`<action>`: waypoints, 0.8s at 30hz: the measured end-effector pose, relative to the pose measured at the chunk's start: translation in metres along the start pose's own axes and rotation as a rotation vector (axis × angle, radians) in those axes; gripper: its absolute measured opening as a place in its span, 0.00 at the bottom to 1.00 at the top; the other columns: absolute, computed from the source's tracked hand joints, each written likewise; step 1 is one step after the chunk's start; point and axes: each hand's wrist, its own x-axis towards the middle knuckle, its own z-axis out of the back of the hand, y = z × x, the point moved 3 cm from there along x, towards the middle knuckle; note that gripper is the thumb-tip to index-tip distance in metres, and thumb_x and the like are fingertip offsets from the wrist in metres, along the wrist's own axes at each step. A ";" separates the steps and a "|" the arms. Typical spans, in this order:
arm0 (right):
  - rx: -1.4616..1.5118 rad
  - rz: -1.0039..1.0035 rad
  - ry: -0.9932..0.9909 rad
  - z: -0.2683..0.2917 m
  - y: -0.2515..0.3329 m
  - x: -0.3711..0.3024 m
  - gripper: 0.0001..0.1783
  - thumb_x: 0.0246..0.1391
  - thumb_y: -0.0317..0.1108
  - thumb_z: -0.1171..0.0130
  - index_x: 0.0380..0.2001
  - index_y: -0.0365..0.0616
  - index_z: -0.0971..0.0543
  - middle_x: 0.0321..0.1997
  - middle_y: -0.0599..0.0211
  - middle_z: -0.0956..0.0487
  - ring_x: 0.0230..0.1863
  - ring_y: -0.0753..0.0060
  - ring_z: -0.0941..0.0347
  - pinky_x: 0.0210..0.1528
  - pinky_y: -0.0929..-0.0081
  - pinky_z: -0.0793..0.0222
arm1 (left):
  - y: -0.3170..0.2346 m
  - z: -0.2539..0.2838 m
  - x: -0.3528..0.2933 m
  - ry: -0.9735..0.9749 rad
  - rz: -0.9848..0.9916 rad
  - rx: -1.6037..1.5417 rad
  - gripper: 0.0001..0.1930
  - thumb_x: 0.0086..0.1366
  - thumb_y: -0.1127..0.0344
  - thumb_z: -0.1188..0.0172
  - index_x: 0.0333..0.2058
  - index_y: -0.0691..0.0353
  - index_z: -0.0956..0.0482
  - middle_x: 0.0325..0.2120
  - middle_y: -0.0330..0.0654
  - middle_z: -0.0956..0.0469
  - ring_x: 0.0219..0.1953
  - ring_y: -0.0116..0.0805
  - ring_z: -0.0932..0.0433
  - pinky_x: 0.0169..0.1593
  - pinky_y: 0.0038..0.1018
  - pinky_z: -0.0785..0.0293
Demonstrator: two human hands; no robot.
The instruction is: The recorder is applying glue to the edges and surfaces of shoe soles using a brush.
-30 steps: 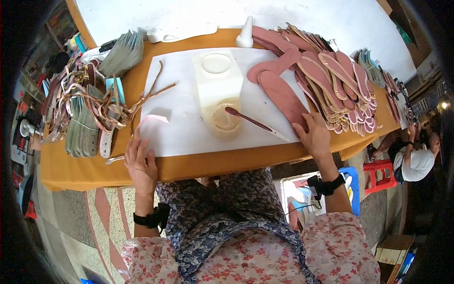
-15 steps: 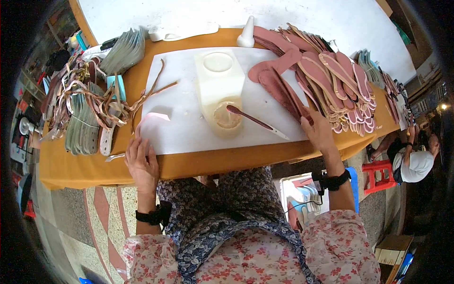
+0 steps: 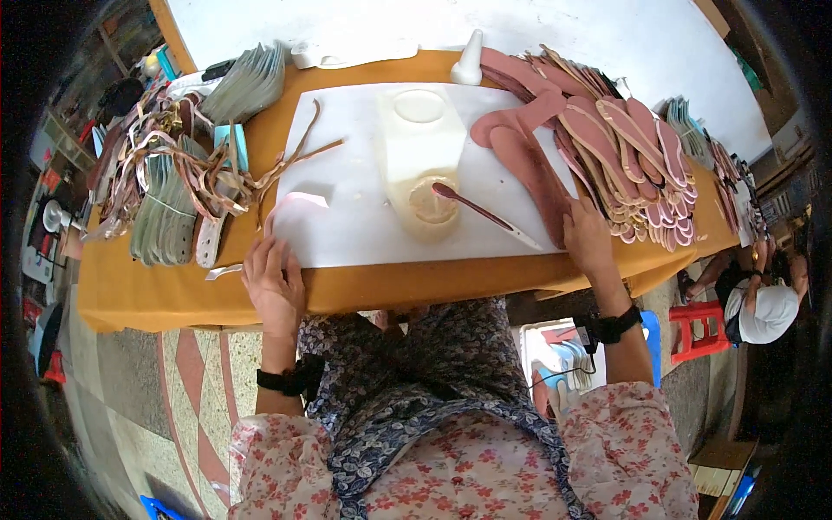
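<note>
My left hand rests at the near left edge of the white board, fingers bent and a little apart. A pale pink strip runs down to its fingertips; I see no clear grip on it. My right hand pinches the near end of a dusty-pink sandal insole at the board's right side. Another pink insole piece lies across its far end. Between my hands a brush with a dark red handle lies across the round opening of a cream-coloured glue container.
Brown straps lie on the board's left. Beyond them are tangled straps and bundled greyish sole shapes. Many pink insoles are piled at right, near a white cone-shaped object. Someone in white sits by a red stool.
The insole under my right hand has turned flatter, showing more of its pink face. My left hand stays beside the pale strip. The whole view has shifted slightly.
</note>
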 end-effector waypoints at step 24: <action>1.031 -0.310 -0.099 0.032 0.002 -0.013 0.12 0.55 0.34 0.50 0.38 0.37 0.28 0.24 0.70 0.25 0.22 0.83 0.31 0.20 0.85 0.37 | 0.006 0.000 -0.001 -0.033 0.008 -0.005 0.13 0.53 0.70 0.42 0.39 0.58 0.26 0.42 0.41 0.28 0.52 0.44 0.34 0.58 0.45 0.47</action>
